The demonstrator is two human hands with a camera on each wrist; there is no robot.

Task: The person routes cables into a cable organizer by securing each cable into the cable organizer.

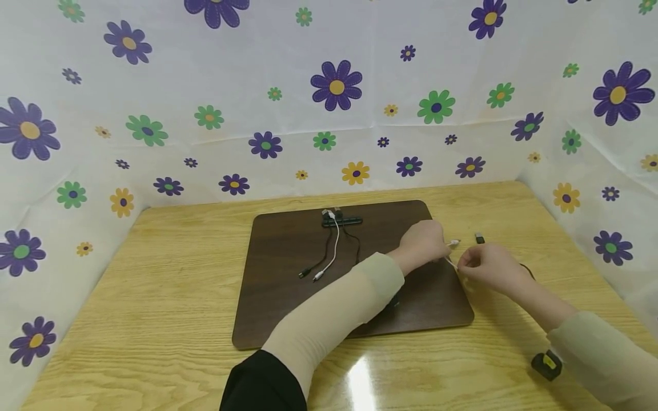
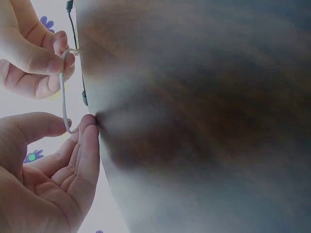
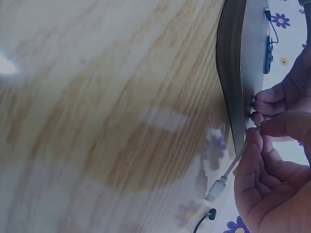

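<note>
A thin white cable (image 2: 62,92) bows between my two hands. My left hand (image 1: 424,244), over the right part of the dark brown board (image 1: 298,308), pinches one section of it between thumb and fingers. Just past the board's right edge, my right hand (image 1: 490,268) pinches another section. A white plug (image 3: 217,188) hangs at the end of the cable beyond the right fingers. Close behind the right hand is a black cable's plug (image 1: 479,238); part of that cable is hidden by the hand.
A black clip strip (image 1: 343,221) near the board's far edge bears a white cable (image 1: 336,245) and black cables (image 1: 326,251). A black-and-yellow tape measure (image 1: 546,365) lies near the right sleeve. Flowered cloth (image 1: 288,103) surrounds the wooden table (image 1: 154,308).
</note>
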